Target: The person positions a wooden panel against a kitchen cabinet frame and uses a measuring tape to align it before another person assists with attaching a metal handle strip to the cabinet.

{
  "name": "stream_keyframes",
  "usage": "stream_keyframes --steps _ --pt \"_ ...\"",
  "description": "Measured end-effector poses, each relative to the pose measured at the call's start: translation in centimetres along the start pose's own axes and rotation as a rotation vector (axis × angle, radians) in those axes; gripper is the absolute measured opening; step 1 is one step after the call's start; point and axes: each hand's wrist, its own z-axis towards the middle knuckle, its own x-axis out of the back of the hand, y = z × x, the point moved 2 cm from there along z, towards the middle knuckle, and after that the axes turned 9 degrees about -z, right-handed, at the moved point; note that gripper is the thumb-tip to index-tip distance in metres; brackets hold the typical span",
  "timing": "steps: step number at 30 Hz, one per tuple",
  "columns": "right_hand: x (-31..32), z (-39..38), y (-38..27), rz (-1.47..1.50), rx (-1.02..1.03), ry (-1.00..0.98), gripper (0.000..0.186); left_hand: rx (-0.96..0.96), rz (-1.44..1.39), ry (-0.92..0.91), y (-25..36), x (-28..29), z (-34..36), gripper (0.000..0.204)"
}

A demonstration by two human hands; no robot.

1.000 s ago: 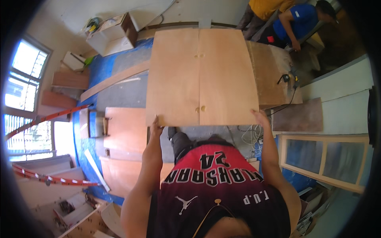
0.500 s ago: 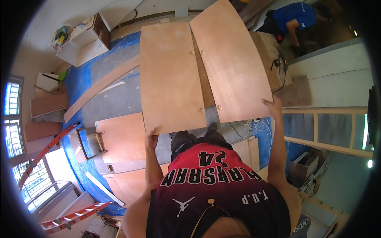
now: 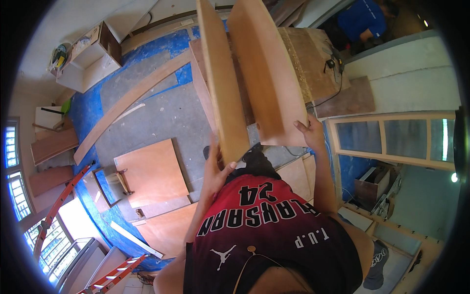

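Observation:
Two long light-brown plywood panels are in front of me, both tipped up steeply on edge. My left hand (image 3: 218,171) grips the near end of the left panel (image 3: 226,93), thumb on the face turned toward the other panel. My right hand (image 3: 312,133) is closed on the near right corner of the right panel (image 3: 269,73), its thumb lying over the surface. A narrow gap separates the two panels. Their far ends reach the top of the view, and a wooden work surface (image 3: 311,54) shows beyond the right one.
A black corded tool (image 3: 332,63) lies on the work surface. Plywood sheets (image 3: 152,169) and a long curved-looking board (image 3: 132,100) lie on the floor at left. An orange ladder (image 3: 63,206) stands by the windows, a white cabinet (image 3: 93,61) at far left. A person in blue (image 3: 362,22) works at far right.
Both panels have turned from nearly flat to steeply on edge. My left hand has moved right with the left panel, bringing my hands closer together. The view has shifted slightly.

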Motion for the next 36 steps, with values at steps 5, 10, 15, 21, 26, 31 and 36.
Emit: stream_keyframes --steps 5,10,15,21,26,31,36 --pt "-1.6 -1.2 -4.3 -0.13 -0.128 -0.11 0.052 -0.147 0.224 -0.166 -2.0 -4.7 6.3 0.087" --pt "-4.9 -2.4 -6.5 0.014 0.351 -0.113 0.077 0.134 -0.054 -0.335 -5.0 -7.9 8.4 0.079" --pt "-4.4 -3.2 -6.5 -0.088 0.17 -0.061 0.083 0.322 -0.043 -0.412 -2.0 -8.2 11.5 0.08" --pt "-2.0 -5.0 -7.2 -0.288 -0.248 0.032 0.066 0.244 0.223 -0.386 -1.6 -4.9 22.5 0.072" --pt "-4.1 -7.2 -2.6 -0.191 -0.008 0.458 0.057 0.062 0.286 -0.117 1.2 -4.5 36.2 0.082" --pt "-3.6 -7.4 -3.2 -0.178 -0.032 0.401 0.057 0.051 0.245 -0.003 4.7 -1.9 47.6 0.094" --pt "-3.7 -7.0 -3.8 -0.127 -0.054 0.376 0.057 0.012 0.251 0.227 10.0 1.2 59.2 0.103"
